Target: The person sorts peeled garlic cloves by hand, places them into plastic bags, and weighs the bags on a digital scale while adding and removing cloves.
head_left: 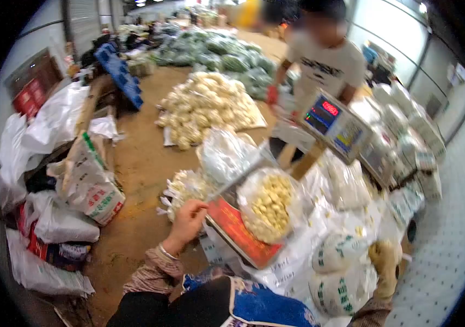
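Observation:
My left hand (188, 219) is bare, its fingers loosely bent beside the left edge of the red-topped scale platform (231, 223); nothing shows in it. An open clear bag of pale yellow, round pieces (271, 204) rests on the platform. The scale's display (325, 109) stands on a post behind, with lit red digits. At the lower right, my right hand (384, 264) wears a tan glove and hangs beside white bags with green print (333, 291). Its fingers are blurred, so I cannot make out any grip.
Another person (325, 65) in a white shirt stands beyond the scale. Bagged pale produce (208, 106) is heaped on the floor ahead, with green bagged produce (221, 52) farther back. White sacks (93, 180) lie to the left; wrapped white packages (401, 120) are stacked at right.

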The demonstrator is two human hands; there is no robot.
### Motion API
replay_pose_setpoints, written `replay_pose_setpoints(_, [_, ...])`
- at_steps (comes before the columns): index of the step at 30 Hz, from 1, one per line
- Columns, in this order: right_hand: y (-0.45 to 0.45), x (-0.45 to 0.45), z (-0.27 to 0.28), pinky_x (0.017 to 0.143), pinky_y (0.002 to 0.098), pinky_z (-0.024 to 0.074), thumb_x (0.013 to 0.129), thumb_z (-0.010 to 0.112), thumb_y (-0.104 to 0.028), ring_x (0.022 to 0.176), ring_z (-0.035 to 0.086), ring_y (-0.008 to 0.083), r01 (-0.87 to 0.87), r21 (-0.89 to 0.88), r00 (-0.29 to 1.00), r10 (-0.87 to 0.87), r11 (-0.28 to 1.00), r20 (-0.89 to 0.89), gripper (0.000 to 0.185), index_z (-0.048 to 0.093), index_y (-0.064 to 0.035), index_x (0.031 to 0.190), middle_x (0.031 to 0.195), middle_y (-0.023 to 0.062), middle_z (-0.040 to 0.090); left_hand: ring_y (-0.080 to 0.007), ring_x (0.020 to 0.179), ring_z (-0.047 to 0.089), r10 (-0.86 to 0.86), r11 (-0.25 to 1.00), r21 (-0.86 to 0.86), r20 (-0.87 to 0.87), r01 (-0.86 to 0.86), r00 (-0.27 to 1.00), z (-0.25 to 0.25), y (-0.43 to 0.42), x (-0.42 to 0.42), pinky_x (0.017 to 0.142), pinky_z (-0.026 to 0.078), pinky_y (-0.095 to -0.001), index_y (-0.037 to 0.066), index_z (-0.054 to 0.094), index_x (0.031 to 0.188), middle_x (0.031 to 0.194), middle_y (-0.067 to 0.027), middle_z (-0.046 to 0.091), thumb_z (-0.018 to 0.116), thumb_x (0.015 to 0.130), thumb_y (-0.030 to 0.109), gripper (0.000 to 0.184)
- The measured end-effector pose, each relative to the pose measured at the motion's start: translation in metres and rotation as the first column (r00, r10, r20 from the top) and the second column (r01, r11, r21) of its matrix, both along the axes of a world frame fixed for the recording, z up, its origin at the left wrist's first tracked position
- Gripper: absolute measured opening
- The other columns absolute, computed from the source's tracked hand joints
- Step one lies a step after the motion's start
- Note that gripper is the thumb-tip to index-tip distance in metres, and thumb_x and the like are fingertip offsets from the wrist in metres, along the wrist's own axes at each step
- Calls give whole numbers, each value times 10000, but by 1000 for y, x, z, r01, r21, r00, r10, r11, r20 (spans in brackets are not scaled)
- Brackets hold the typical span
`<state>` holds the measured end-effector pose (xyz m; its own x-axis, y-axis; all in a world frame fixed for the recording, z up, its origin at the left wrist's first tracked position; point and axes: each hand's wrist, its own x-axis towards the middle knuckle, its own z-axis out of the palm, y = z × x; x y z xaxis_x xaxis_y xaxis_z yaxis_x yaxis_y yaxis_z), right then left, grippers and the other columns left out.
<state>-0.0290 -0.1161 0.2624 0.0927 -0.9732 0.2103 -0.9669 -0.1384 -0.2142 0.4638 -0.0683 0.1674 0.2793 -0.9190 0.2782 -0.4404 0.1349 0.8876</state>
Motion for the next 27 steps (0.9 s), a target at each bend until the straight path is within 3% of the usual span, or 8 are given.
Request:
replay_pose_setpoints(6, [-32,159,12,591,248,456,729,585,-9,658,546,103,-420,43,667,277,906,692,192,572,-23,921,783,35,609,-137,853,509,-155,975,90,-369,201,916,-51,-48,-14,735,428,-252,-17,437,1124,1002,-83,504,530,839,176,357])
replay_pose_setpoints(7, [-51,183,-17,613,278,459,748,584,-59,701,571,158,-487,-146,652,470,861,594,177,572,-44,924,813,74,611,-137,853,509,-190,971,70,-363,230,912,-57,-60,-19,735,428,-252,-17,437,1124,1002,-83,504,530,839,176,357])
replay_pose_setpoints(10, [-95,244,-66,683,355,430,763,511,-144,784,538,296,-465,-96,862,474,880,176,120,538,-61,846,836,168,553,-161,903,483,-178,974,91,-252,206,951,-110,-108,-26,776,410,-267,-34,333,1212,1042,-90,474,574,808,329,595])
replay_pose_setpoints(11, [-102,252,-77,734,349,419,749,527,-177,848,519,307,-467,77,679,301,881,669,178,545,-56,878,888,167,550,-161,903,483,-207,970,74,-246,231,947,-101,-111,-32,776,410,-267,-34,333,1212,1042,-90,474,574,808,329,595])
replay_pose_setpoints(13, [-121,250,-116,812,351,396,733,553,-218,911,506,305,-553,-120,799,566,824,204,256,547,-55,930,947,155,547,-183,980,472,-145,952,210,-324,221,935,-71,-108,-45,826,393,-283,-53,335,1201,1109,-132,461,579,802,339,610])
replay_pose_setpoints(17, [-85,233,-65,916,363,323,719,576,-293,1068,423,313,-557,-288,804,593,779,47,422,514,-46,1055,1134,180,475,-185,935,480,-128,953,181,-484,242,866,-108,-131,-44,777,410,-284,-61,332,1198,1080,-139,477,544,828,325,575])
replay_pose_setpoints(20, [-62,221,-58,934,450,291,628,673,-364,1118,343,396,-263,-286,956,290,921,54,771,337,-65,1255,1283,195,328,-151,841,528,-46,943,216,-666,252,744,-81,-123,-49,676,447,-274,-39,393,1154,1008,-109,536,527,840,323,498])
replay_pose_setpoints(27, [-46,202,-122,948,475,247,539,690,-471,1154,287,422,35,-130,998,-27,991,57,1021,190,-50,1323,1339,214,219,-82,594,509,-95,891,199,-798,409,595,-79,-127,-50,529,412,-222,41,562,855,718,3,560,577,815,246,209])
